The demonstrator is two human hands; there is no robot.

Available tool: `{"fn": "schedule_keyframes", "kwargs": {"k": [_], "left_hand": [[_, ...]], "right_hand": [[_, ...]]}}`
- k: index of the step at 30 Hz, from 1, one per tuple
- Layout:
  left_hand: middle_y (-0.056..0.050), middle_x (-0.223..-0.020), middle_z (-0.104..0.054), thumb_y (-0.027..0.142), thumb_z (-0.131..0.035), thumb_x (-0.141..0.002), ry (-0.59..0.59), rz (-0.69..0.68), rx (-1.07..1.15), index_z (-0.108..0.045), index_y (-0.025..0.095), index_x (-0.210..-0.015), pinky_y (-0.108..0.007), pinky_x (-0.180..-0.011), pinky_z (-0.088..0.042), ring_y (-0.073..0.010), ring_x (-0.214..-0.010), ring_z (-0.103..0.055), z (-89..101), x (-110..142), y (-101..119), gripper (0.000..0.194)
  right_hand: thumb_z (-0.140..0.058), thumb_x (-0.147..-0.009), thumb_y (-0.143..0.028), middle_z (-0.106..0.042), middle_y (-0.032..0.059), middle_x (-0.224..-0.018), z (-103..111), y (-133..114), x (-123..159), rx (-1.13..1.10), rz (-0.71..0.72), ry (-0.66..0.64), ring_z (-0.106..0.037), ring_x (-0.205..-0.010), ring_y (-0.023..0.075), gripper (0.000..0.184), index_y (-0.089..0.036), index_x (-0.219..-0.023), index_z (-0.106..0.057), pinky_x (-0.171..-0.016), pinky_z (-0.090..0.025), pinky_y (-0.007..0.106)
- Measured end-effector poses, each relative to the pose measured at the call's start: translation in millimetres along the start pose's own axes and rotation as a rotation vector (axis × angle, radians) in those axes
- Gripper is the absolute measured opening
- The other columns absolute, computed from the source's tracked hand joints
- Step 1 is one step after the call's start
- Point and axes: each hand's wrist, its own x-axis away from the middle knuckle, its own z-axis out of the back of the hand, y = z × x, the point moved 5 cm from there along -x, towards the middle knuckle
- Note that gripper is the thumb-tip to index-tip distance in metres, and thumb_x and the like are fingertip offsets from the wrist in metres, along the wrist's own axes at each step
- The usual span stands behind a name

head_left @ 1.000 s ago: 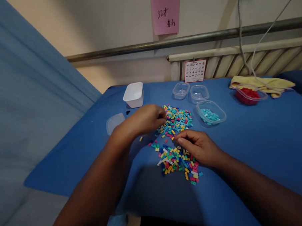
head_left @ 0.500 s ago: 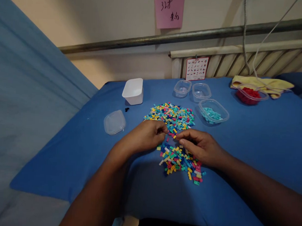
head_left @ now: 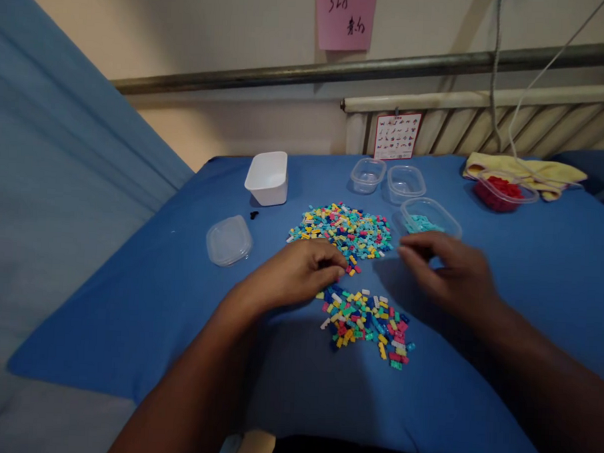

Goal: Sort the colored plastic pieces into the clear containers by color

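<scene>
the small toy bricks lie in two heaps of mixed colours. the far heap (head_left: 354,230) is a little right of the centre of the frame, and the near heap (head_left: 365,319) is below it, towards the bottom of the frame. the left hand (head_left: 313,270) rests at the lower left edge of the far heap, just above the upper left end of the near heap, so it is beside both. its fingers are curled, with thumb and forefinger in a narrow pinch; i cannot tell if a brick is between them.

the right hand (head_left: 447,273) is right of both heaps, apart from them, and it hides the near part of a clear tub (head_left: 455,223) with turquoise bricks (head_left: 422,223). its thumb and forefinger also make a narrow pinch, slightly blurred, and i cannot tell what it holds.

above this tub stand two other clear tubs (head_left: 405,183), side by side. farther to the right, red pieces (head_left: 504,187) fill a tub near a yellow cloth (head_left: 559,169). left of the far heap are a white box (head_left: 271,192), a small black piece (head_left: 254,215) and a clear lid (head_left: 228,242). everything is on a blue sheet (head_left: 128,299). a pink note (head_left: 345,21) is on the wall at the top.
</scene>
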Motion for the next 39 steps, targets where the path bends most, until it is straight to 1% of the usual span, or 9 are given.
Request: {"fn": "schedule_keyframes", "kwargs": {"k": [3,8,12,15,18,27,33,36,39], "left_hand": [[-0.006,-0.109,-0.077,0.015,-0.062,-0.104,-0.066,-0.058,-0.273,-0.082,0.018,-0.109,-0.034,-0.091,-0.05,-0.0195,-0.102,-0.069,-4.1,3,0,0.02],[-0.005,-0.105,-0.077,0.014,-0.058,-0.103,-0.153,0.001,-0.349,-0.08,0.019,-0.103,-0.033,-0.085,-0.05,-0.0193,-0.094,-0.07,-10.5,6,0,0.022],[-0.004,-0.104,-0.078,0.02,-0.06,-0.104,-0.128,0.023,-0.265,-0.08,0.021,-0.108,-0.031,-0.084,-0.051,-0.0185,-0.092,-0.07,0.9,18,3,0.02],[-0.008,-0.114,-0.078,0.025,-0.058,-0.108,0.043,0.061,-0.34,-0.078,0.02,-0.118,-0.035,-0.093,-0.053,-0.022,-0.103,-0.071,15.1,34,1,0.023],[-0.013,-0.125,-0.075,0.027,-0.056,-0.109,0.129,0.13,-0.459,-0.076,0.018,-0.13,-0.043,-0.104,-0.053,-0.028,-0.117,-0.069,14.5,53,-8,0.029],[-0.007,-0.125,-0.073,0.022,-0.057,-0.113,0.15,-0.038,-0.243,-0.075,0.02,-0.125,-0.035,-0.109,-0.055,-0.0195,-0.119,-0.068,-24.8,76,-4,0.022],[-0.011,-0.151,-0.066,0.033,-0.066,-0.111,0.245,0.029,-0.358,-0.066,0.024,-0.148,-0.045,-0.121,-0.055,-0.0253,-0.139,-0.064,-31.5,100,8,0.038],[-0.014,-0.175,-0.047,0.037,-0.078,-0.104,0.15,-0.003,-0.432,-0.054,0.029,-0.164,-0.056,-0.131,-0.046,-0.033,-0.16,-0.048,-45.8,105,15,0.065],[-0.013,-0.172,-0.052,0.034,-0.074,-0.106,0.117,-0.051,-0.478,-0.06,0.03,-0.159,-0.058,-0.13,-0.048,-0.0335,-0.159,-0.051,-55.2,100,13,0.054]], "right_hand": [[-0.071,-0.104,-0.043,-0.081,0.0054,-0.09,26,22,-11,0.167,-0.103,0.173,-0.073,-0.073,0.0224,0.023,-0.024,-0.113,-0.081,-0.07,-0.059,0.036],[-0.066,-0.108,-0.042,-0.082,0.0098,-0.096,30,28,-13,0.19,-0.088,0.131,-0.071,-0.071,0.0217,0.031,-0.021,-0.127,-0.08,-0.068,-0.059,0.037],[-0.071,-0.109,-0.047,-0.082,0.0122,-0.126,7,-2,9,-0.032,0.197,-0.306,-0.079,-0.107,0.0285,0.04,-0.024,-0.141,-0.074,-0.093,-0.065,0.044],[-0.082,-0.098,-0.064,-0.056,0.0156,-0.172,-11,-18,38,-0.101,0.332,-0.685,-0.056,-0.156,0.0399,0.088,-0.031,-0.173,-0.048,-0.123,-0.053,0.059],[-0.083,-0.095,-0.069,-0.036,0.0171,-0.184,-26,-22,55,-0.077,0.376,-0.786,-0.038,-0.168,0.0433,0.107,-0.031,-0.182,-0.032,-0.133,-0.04,0.065],[-0.058,-0.116,-0.042,-0.048,0.0195,-0.177,-82,-43,39,-0.093,0.431,-0.65,-0.039,-0.169,0.0321,0.06,-0.02,-0.171,-0.05,-0.136,-0.039,0.057],[-0.063,-0.113,-0.04,-0.077,0.0172,-0.139,-51,-31,24,-0.086,0.307,-0.499,-0.073,-0.129,0.035,0.039,-0.024,-0.148,-0.071,-0.11,-0.063,0.057],[-0.066,-0.111,-0.037,-0.079,0.0149,-0.123,-44,-31,29,-0.095,0.332,-0.573,-0.076,-0.111,0.0319,0.034,-0.024,-0.141,-0.075,-0.097,-0.066,0.05],[-0.063,-0.113,-0.033,-0.078,0.0127,-0.117,-46,-40,36,-0.155,0.421,-0.639,-0.075,-0.104,0.0281,0.031,-0.025,-0.139,-0.078,-0.092,-0.066,0.045]]}}
